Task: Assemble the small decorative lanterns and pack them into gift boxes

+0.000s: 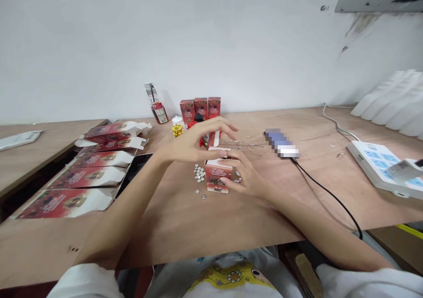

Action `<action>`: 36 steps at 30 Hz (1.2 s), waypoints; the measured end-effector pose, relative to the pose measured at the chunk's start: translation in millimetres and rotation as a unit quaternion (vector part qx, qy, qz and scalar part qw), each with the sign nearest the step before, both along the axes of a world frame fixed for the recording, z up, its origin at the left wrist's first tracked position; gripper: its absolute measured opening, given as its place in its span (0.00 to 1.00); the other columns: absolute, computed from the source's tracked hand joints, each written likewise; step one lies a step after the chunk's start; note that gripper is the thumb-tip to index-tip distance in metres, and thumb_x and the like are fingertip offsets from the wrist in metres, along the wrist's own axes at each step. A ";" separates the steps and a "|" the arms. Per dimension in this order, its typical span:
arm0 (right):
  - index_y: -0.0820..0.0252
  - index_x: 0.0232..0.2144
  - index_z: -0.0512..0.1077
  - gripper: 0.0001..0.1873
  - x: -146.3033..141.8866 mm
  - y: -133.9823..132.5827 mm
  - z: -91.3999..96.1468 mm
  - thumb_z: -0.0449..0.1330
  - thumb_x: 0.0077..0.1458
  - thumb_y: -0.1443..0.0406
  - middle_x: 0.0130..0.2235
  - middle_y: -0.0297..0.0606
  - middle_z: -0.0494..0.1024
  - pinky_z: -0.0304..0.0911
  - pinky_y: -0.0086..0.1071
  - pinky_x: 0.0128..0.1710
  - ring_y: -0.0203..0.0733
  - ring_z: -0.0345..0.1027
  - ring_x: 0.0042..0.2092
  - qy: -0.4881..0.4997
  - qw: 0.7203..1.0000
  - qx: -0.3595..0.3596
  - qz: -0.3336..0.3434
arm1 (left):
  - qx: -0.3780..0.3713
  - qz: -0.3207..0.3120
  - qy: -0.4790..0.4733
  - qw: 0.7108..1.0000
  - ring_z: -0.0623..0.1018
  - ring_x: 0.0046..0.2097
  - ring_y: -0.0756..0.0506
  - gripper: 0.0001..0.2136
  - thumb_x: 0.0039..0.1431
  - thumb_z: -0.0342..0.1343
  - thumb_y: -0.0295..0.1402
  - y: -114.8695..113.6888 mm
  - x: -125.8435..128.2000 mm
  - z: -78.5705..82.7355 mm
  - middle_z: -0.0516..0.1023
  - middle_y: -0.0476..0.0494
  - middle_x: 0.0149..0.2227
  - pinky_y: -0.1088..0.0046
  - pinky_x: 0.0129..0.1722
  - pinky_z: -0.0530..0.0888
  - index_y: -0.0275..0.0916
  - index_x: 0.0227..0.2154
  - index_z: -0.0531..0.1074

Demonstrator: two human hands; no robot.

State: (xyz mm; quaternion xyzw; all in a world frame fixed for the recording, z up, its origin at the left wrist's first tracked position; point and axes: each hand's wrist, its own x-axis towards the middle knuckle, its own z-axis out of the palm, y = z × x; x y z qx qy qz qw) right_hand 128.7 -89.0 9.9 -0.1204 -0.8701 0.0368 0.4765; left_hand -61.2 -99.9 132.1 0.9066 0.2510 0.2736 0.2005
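Note:
A small red printed cardboard box (217, 180) stands upright on the table in front of me, its white top flap (214, 161) raised at the back. My right hand (246, 174) grips the box from its right side, with the thumb on the front face and fingers at the top edge. Above it is my left hand (198, 139), fingers stretched out and apart, thumb near the flap; whether it touches is hard to tell. Several silver button cells (199, 173) lie just left of the box. Behind my left hand, a gold miniature lamp-like piece (177, 130) is partly hidden.
Flattened-looking red cartons (95, 174) with open white ends lie in a row at left. Three closed red boxes (200, 107) stand near the wall, beside a brown-filled pouch (159, 112). Thin wires (244, 146), a cabled phone (280, 143) and a power strip (383, 166) lie at right.

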 end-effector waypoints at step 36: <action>0.51 0.57 0.45 0.38 -9.3 3.6 -18.0 0.63 0.51 0.58 0.58 0.50 0.52 0.67 0.50 0.52 0.50 0.47 0.64 0.085 0.990 -0.111 0.031 | -0.080 -0.027 0.103 0.991 0.68 0.33 0.50 0.09 0.53 0.58 0.39 18.9 0.5 -14.1 0.71 0.48 0.31 0.75 0.34 0.65 0.38 0.29 0.69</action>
